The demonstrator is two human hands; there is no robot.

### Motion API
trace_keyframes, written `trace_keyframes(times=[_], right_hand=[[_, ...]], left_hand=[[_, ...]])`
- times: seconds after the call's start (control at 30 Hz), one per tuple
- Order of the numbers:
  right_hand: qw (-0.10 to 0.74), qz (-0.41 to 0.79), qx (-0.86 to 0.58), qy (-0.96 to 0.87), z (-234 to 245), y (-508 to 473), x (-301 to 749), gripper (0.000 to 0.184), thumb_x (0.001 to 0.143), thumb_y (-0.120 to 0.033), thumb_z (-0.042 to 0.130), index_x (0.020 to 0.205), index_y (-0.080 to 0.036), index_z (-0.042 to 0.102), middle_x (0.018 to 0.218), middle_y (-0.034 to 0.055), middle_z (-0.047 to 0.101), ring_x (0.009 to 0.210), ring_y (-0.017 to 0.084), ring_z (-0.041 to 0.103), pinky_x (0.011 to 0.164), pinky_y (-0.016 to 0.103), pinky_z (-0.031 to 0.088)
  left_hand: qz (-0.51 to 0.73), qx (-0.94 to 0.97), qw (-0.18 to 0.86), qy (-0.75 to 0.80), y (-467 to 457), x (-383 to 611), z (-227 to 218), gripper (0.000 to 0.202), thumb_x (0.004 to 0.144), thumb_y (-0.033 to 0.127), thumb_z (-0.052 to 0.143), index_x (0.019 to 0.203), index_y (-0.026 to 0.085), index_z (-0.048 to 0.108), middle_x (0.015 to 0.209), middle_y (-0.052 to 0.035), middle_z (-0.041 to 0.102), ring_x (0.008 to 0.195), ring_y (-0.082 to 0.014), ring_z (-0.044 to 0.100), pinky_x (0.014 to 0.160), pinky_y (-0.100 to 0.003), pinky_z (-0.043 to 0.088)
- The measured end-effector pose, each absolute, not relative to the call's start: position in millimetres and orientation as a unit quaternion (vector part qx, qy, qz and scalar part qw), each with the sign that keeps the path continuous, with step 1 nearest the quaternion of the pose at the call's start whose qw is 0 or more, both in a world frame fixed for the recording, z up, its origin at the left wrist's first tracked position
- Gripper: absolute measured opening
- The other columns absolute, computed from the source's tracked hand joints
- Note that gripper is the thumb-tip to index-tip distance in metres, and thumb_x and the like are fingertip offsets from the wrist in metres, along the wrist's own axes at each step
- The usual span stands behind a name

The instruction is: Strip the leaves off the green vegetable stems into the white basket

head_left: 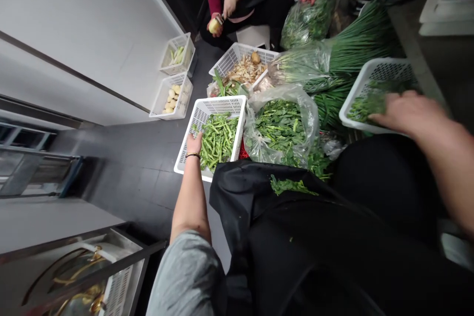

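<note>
My left hand (193, 144) reaches into a white slotted basket (180, 162) at its left side. Its thumb and fingers are apart, at the edge of a heap of cut green stems (218, 140), with no stem visible in its grasp. Off to the right, my right hand (411, 111) is over another white basket (346, 108) that contains leafy greens (365, 103). Motion smears its fingers and the greens below, so any hold is unclear. Between the baskets sits an open clear plastic bag (311, 113) of leafy greens (279, 126). A loose leafy sprig (292, 186) lies on my black apron (255, 192).
Across from me, a seated person's hands (230, 4) hold a peeler and a pale peeled vegetable (214, 25). Before them stands a basket of peelings (244, 69). Bundled long green stalks (363, 34) lie at right. Two small baskets (170, 96) stand by the left wall.
</note>
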State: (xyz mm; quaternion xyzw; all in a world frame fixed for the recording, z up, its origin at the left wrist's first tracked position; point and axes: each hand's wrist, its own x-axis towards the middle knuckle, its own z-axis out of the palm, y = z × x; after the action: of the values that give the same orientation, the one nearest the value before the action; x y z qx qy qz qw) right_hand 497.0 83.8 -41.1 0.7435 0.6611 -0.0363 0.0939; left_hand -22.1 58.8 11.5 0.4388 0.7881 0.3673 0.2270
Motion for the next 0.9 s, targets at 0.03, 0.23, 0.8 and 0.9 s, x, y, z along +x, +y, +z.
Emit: trace_keyframes(times=[0.03,0.23,0.8,0.9], right_hand=[[0.098,-0.032,0.724,0.682,-42.6,85.7,488.4,0.057,0.083,-0.051,0.052,0.117,-0.006,0.056,0.11,0.0294,0.056,0.1,0.038,0.055,0.067,0.041,0.037],[0.029,-0.156,0.539,0.827,-75.2,110.4,365.6,0.043,0.088,-0.043,0.044,0.121,-0.019,0.055,0.121,0.0127,0.058,0.106,0.025,0.056,0.086,0.035,0.042],[0.234,-0.258,0.481,0.805,-223.0,175.0,299.4,0.05,0.071,-0.028,0.065,0.12,-0.019,0.057,0.111,0.0165,0.062,0.097,0.027,0.061,0.077,0.034,0.046],[0.211,-0.256,0.471,0.817,-203.3,207.1,304.4,0.039,0.07,-0.024,0.062,0.108,-0.021,0.064,0.106,0.0138,0.065,0.098,0.029,0.06,0.077,0.034,0.045]], left_hand=[[0.351,0.458,0.218,0.787,61.8,-16.1,9.3,0.032,0.081,0.035,0.06,0.102,0.011,0.055,0.085,-0.0024,0.066,0.087,-0.0165,0.058,0.082,-0.031,0.044],[0.16,0.724,0.36,0.566,53.6,81.3,-40.7,0.031,0.084,0.034,0.053,0.106,0.015,0.063,0.105,-0.0074,0.067,0.098,-0.0191,0.06,0.088,-0.03,0.044],[-0.014,0.778,0.346,0.524,75.9,106.4,-87.2,0.034,0.085,0.039,0.049,0.11,0.017,0.059,0.081,-0.0088,0.067,0.08,-0.0234,0.064,0.075,-0.031,0.046],[0.061,0.776,0.346,0.525,76.6,101.6,-90.6,0.031,0.083,0.038,0.052,0.105,0.018,0.062,0.075,-0.0081,0.066,0.074,-0.0235,0.064,0.072,-0.03,0.046]])
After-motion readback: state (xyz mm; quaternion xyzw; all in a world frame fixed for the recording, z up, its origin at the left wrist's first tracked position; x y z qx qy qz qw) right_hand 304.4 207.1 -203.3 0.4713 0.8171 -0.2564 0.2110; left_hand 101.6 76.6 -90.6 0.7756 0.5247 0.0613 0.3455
